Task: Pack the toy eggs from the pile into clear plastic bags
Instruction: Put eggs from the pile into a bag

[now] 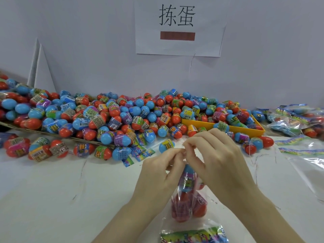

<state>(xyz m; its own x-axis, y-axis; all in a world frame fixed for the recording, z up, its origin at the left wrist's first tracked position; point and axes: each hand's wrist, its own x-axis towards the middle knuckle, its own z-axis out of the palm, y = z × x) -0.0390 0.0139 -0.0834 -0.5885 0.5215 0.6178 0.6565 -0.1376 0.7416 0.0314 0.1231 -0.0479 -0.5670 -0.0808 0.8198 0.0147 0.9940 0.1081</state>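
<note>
A clear plastic bag (188, 195) hangs low in the middle of the view, between the two hands and above the white table (52, 199). Inside it sit several toy eggs: one blue-topped egg (189, 178) with a purple label stands upright near the top, and red egg halves (182, 207) fill the bottom. How many eggs it holds in all I cannot tell. The left hand (163, 169) pinches the bag's upper edge between curled fingers and thumb. The right hand (215, 155) does the same just beside it, fingertips touching the left's, both closed on the thin plastic at the bag's mouth. A colourful printed header card (194, 235) lies on the table below the bag, near the bottom edge.

Behind the hands the pile of toy eggs (105, 114) stretches along the wall, red and blue shells with bright wrap labels. On the left part of it lies on a brown cardboard sheet (57, 135), with loose eggs spilled onto the table in front. To the right an orange tray (245, 130) holds more eggs, heaped over its far rim. Further right, filled bags (291, 120) lie stacked against the wall, and empty clear bags (306, 158) with printed tops lie flat on the table near them. A paper sign (178, 27) with two printed characters hangs on the wall above.
</note>
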